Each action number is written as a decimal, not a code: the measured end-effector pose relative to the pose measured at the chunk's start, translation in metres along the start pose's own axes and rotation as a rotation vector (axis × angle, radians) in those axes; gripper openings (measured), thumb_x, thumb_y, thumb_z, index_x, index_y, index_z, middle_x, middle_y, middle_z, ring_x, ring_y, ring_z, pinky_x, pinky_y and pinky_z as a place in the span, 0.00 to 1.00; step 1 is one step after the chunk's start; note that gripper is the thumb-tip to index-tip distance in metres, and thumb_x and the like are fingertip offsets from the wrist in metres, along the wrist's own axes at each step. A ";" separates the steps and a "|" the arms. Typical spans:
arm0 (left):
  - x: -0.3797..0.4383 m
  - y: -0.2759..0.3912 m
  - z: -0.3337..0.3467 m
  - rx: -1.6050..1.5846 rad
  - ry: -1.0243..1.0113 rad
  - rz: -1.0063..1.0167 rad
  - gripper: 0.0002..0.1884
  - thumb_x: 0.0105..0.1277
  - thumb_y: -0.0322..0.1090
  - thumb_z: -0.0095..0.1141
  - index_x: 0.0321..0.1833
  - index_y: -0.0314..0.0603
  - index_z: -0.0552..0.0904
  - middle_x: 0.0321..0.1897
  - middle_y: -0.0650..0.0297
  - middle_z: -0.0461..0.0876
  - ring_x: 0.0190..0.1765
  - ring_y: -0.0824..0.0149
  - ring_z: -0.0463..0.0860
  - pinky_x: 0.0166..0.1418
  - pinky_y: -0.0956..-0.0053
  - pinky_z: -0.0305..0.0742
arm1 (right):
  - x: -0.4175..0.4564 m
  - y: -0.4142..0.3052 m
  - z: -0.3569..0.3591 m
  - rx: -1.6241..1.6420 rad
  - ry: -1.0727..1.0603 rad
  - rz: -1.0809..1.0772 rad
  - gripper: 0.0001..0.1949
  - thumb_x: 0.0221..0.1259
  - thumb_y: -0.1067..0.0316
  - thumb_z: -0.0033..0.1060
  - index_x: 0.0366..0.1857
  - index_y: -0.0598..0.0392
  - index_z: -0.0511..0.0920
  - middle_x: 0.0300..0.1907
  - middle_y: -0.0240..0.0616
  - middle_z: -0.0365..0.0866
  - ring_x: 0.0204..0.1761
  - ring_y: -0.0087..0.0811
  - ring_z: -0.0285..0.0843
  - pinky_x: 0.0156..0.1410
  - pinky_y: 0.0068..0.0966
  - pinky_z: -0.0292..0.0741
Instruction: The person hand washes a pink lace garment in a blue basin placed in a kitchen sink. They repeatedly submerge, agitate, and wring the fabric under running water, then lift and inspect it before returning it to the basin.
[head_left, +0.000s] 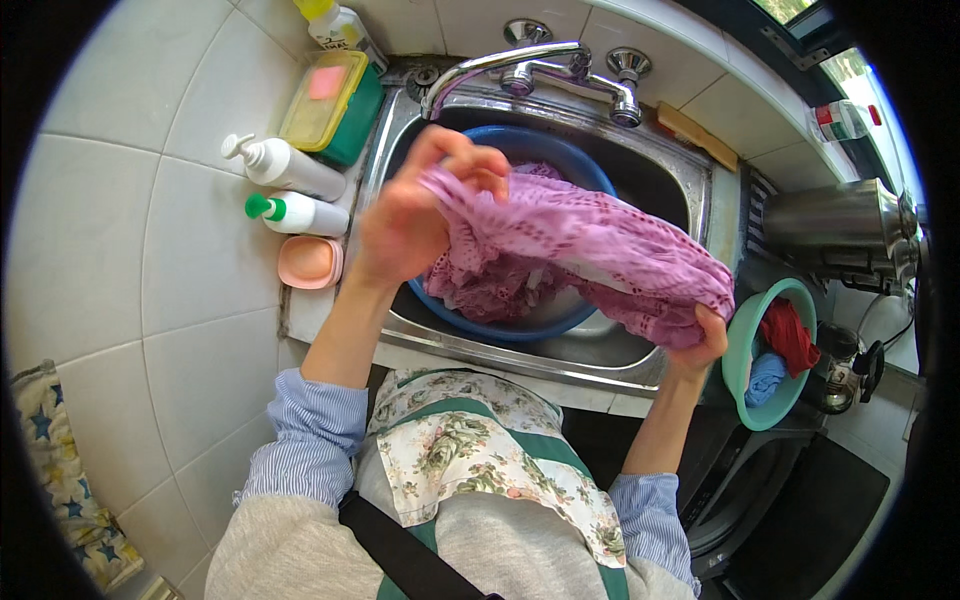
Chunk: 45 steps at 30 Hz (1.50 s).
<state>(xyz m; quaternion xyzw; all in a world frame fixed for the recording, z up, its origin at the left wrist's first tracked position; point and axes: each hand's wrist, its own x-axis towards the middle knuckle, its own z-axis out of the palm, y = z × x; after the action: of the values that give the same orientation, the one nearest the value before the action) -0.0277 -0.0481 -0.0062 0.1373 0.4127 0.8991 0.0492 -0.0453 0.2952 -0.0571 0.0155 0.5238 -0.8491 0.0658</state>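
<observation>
A pink-purple patterned cloth garment (577, 232) is stretched between my two hands above the sink. My left hand (420, 210), blurred, pinches a gathered edge at its left end. At the other end, my right hand (699, 339) grips a bunched fold, close to the sink's right rim. Beneath hangs a blue plastic basin (577, 142) set in the stainless steel sink (679, 157). Part of the cloth droops into the basin, and its contents are mostly hidden by it. The chrome faucet (510, 56) reaches over the back left of the sink.
Left of the sink stand a green box with a yellow lid (330, 112), two pump bottles (296, 171) and a pink soap dish (309, 262). A mint-green basin (804, 367) holding red and blue cloth sits right, near a steel pot (832, 229). A wooden brush (697, 135) lies behind.
</observation>
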 end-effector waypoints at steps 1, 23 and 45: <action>-0.003 -0.017 -0.012 0.099 0.070 -0.076 0.21 0.57 0.42 0.57 0.51 0.44 0.70 0.55 0.56 0.70 0.49 0.60 0.74 0.61 0.64 0.65 | 0.001 0.001 0.005 0.017 -0.022 0.021 0.26 0.45 0.63 0.46 0.52 0.64 0.71 0.50 0.44 0.76 0.54 0.39 0.73 0.60 0.33 0.67; -0.030 -0.125 -0.026 -0.026 0.554 -0.295 0.14 0.66 0.35 0.39 0.51 0.44 0.74 0.47 0.61 0.76 0.48 0.68 0.76 0.53 0.72 0.73 | 0.060 0.085 0.034 0.433 0.017 0.314 0.29 0.54 0.60 0.43 0.64 0.55 0.61 0.55 0.46 0.71 0.53 0.41 0.72 0.63 0.38 0.66; -0.016 -0.174 0.010 -0.075 0.742 -0.490 0.14 0.64 0.40 0.49 0.40 0.36 0.82 0.29 0.66 0.81 0.34 0.74 0.77 0.44 0.78 0.70 | 0.054 0.151 0.065 -0.991 -0.001 -0.005 0.07 0.51 0.64 0.62 0.28 0.57 0.80 0.25 0.44 0.81 0.27 0.37 0.79 0.36 0.31 0.74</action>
<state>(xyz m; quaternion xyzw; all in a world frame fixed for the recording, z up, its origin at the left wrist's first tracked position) -0.0140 0.0697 -0.1352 -0.2982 0.3899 0.8637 0.1143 -0.0766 0.1658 -0.1670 -0.0192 0.8645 -0.4983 0.0637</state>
